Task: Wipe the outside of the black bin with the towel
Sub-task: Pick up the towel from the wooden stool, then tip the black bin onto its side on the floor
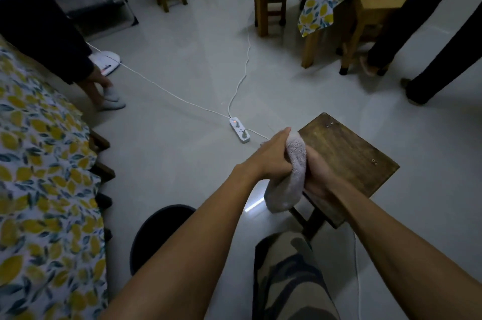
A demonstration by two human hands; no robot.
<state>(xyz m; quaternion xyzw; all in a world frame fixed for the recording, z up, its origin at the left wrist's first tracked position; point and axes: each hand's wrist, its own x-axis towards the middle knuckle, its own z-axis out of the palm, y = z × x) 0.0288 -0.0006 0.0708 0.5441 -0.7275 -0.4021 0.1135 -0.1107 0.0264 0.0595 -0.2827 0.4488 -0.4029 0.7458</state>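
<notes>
A pale grey towel (289,179) hangs bunched between both my hands, above the near left corner of a wooden stool. My left hand (271,155) grips its upper part from the left. My right hand (317,173) holds it from the right, partly hidden behind the cloth. The black bin (154,231) stands on the floor at lower left, under my left forearm, which covers much of it. Neither hand touches the bin.
A dark wooden stool (347,160) stands just right of my hands. A white power strip (239,130) with cords lies on the floor ahead. A lemon-print tablecloth (44,189) fills the left side. Two people stand at far left and far right. More stools and a table stand at the back.
</notes>
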